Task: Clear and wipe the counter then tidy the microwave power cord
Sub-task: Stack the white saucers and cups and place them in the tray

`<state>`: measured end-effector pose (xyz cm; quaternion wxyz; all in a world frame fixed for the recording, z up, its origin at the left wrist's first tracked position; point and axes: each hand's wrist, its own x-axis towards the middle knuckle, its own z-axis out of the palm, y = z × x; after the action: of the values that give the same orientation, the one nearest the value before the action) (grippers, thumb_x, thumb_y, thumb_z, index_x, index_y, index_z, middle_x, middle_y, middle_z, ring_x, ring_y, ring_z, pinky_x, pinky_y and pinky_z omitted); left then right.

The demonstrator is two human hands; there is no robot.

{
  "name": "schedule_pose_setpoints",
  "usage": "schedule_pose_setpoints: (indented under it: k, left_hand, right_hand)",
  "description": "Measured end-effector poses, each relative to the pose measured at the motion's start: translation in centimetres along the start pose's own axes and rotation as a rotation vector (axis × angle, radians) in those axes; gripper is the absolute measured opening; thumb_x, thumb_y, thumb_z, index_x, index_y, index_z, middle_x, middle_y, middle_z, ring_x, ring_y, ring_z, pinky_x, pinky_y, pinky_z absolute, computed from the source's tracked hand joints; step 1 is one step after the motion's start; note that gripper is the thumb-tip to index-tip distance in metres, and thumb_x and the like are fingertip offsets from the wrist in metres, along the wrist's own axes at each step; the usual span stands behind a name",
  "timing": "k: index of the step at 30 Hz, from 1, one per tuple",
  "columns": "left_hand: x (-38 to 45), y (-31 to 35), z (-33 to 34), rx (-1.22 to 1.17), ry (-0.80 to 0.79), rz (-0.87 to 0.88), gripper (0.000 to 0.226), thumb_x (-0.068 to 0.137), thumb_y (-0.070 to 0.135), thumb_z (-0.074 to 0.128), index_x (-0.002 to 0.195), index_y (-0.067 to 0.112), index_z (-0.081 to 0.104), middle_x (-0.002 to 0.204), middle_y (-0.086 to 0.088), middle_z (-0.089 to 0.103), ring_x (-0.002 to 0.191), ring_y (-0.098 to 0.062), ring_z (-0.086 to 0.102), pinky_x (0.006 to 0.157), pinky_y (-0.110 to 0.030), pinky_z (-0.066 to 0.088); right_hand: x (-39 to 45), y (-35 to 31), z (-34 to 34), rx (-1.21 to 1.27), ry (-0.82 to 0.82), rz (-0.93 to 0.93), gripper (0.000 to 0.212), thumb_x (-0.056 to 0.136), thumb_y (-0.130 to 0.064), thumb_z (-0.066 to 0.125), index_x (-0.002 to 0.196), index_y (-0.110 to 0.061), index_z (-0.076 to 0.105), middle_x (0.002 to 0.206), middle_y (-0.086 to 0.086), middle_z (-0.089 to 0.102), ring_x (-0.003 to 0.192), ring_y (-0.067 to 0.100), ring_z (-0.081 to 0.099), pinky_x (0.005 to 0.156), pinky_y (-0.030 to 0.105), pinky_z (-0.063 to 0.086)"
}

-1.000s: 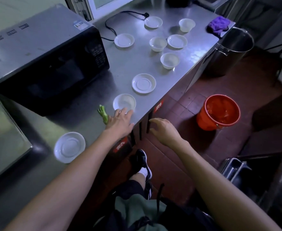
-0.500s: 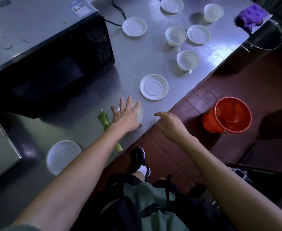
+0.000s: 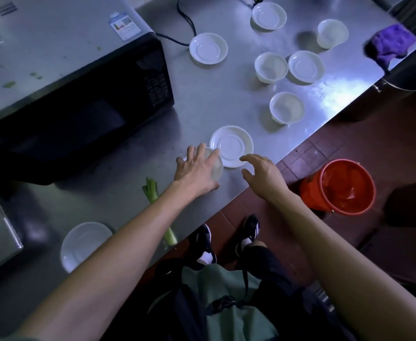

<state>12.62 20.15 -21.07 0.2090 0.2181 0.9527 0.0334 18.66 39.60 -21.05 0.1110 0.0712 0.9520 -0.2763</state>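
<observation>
1. Head view, what's changed: the left hand (image 3: pixel 197 173) was just flat on top of the small bowl (image 3: pixel 215 166) half a second ago, now it's got it gripped, fingers (image 3: pixel 203 150) wrapped over the rim, and the bowl is shoved right up against the white saucer (image 3: pixel 231 145), rims touching. The right hand (image 3: pixel 263 174) has come in off the edge and hovers just beside that saucer, fingers apart and loosely bent, holding nothing.

2. So my guess is they're starting to stack the dishes, meaning clearing has only just kicked off. Wiping and the cord are still to do.

3. Same view, the rest of the job: the steel surface (image 3: pixel 202 102) still has 3 more saucers and 4 bowls scattered around, plus a green stalk (image 3: pixel 151 193) near the front edge.

4. The purple cloth (image 3: pixel 391 44) sits untouched at the far corner.

5. The power cord (image 3: pixel 186 18) snakes loose behind the microwave (image 3: pixel 79 107).
</observation>
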Motion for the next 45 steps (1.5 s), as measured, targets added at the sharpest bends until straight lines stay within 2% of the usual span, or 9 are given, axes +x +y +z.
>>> schedule_pose_setpoints:
  k: [5, 8, 15, 21, 27, 29, 35, 45]
  left_hand:
    - [3.2, 1.4, -2.0, -0.011, 0.025, -0.036, 0.094, 0.074, 0.056, 0.070, 0.149, 0.037, 0.016, 0.152, -0.004, 0.015, 0.136, -0.032, 0.019, 0.103, -0.056, 0.032]
    - [5.3, 2.7, -2.7, -0.014, 0.025, -0.061, 0.096, 0.074, 0.060, 0.068, 0.151, 0.037, 0.016, 0.153, -0.005, 0.014, 0.137, -0.032, 0.019, 0.104, -0.055, 0.033]
    - [11.1, 6.9, -4.7, 0.003, -0.011, -0.129, 0.097, 0.073, 0.058, 0.067, 0.152, 0.038, 0.015, 0.153, -0.003, 0.018, 0.136, -0.031, 0.021, 0.102, -0.053, 0.035]
    - [16.0, 11.0, -6.6, 0.033, -0.014, -0.148, 0.098, 0.075, 0.063, 0.067, 0.153, 0.037, 0.015, 0.153, -0.003, 0.017, 0.138, -0.032, 0.021, 0.102, -0.056, 0.034]
    - [18.2, 12.5, -6.0, 0.012, -0.041, -0.218, 0.100, 0.073, 0.062, 0.071, 0.152, 0.039, 0.014, 0.156, -0.002, 0.012, 0.141, -0.032, 0.017, 0.104, -0.057, 0.033]
    - [18.1, 12.5, -5.7, -0.011, -0.045, -0.255, 0.101, 0.072, 0.062, 0.072, 0.152, 0.039, 0.014, 0.158, -0.002, 0.011, 0.142, -0.033, 0.015, 0.105, -0.057, 0.033]
    - [15.8, 11.0, -5.1, -0.052, -0.008, -0.365, 0.100, 0.073, 0.063, 0.070, 0.152, 0.039, 0.014, 0.159, -0.002, 0.008, 0.143, -0.033, 0.014, 0.108, -0.059, 0.032]
    - [6.0, 6.6, -3.5, -0.151, 0.062, -0.625, 0.101, 0.074, 0.057, 0.074, 0.152, 0.036, 0.014, 0.161, -0.004, 0.005, 0.146, -0.035, 0.010, 0.108, -0.062, 0.029]
  right_hand:
    - [3.6, 2.0, -2.5, -0.057, -0.003, 0.004, 0.041, 0.091, -0.019, 0.062, 0.132, -0.018, 0.058, 0.140, 0.000, 0.056, 0.126, 0.028, 0.050, 0.104, 0.046, 0.040]
    - [5.7, 4.0, -4.6, -0.101, 0.007, 0.002, 0.046, 0.090, -0.018, 0.061, 0.135, -0.019, 0.056, 0.144, 0.000, 0.052, 0.129, 0.028, 0.047, 0.102, 0.045, 0.037]
    - [11.4, 10.3, -9.0, -0.248, -0.046, 0.014, 0.057, 0.090, -0.025, 0.061, 0.144, -0.023, 0.042, 0.157, 0.006, 0.031, 0.142, 0.028, 0.028, 0.104, 0.046, 0.031]
    - [16.4, 13.3, -10.5, -0.341, -0.108, -0.049, 0.072, 0.089, -0.043, 0.062, 0.150, -0.027, 0.027, 0.163, 0.009, 0.010, 0.149, 0.032, 0.009, 0.110, 0.049, 0.024]
    - [19.8, 14.3, -10.7, -0.370, -0.220, -0.123, 0.096, 0.077, -0.051, 0.070, 0.153, -0.032, 0.015, 0.165, 0.007, -0.003, 0.151, 0.032, -0.003, 0.115, 0.055, 0.015]
    - [20.6, 14.3, -10.5, -0.397, -0.255, -0.149, 0.101, 0.073, -0.050, 0.072, 0.153, -0.034, 0.013, 0.165, 0.006, -0.002, 0.151, 0.032, -0.003, 0.112, 0.058, 0.019]
    - [22.0, 11.9, -9.5, -0.404, -0.256, -0.257, 0.096, 0.067, -0.047, 0.074, 0.146, -0.035, 0.022, 0.158, 0.004, 0.016, 0.144, 0.031, 0.013, 0.101, 0.054, 0.032]
    - [19.2, 2.6, -5.9, -0.419, -0.294, -0.561, 0.098, 0.070, -0.058, 0.076, 0.148, -0.035, 0.021, 0.158, 0.004, 0.014, 0.144, 0.031, 0.012, 0.104, 0.054, 0.032]
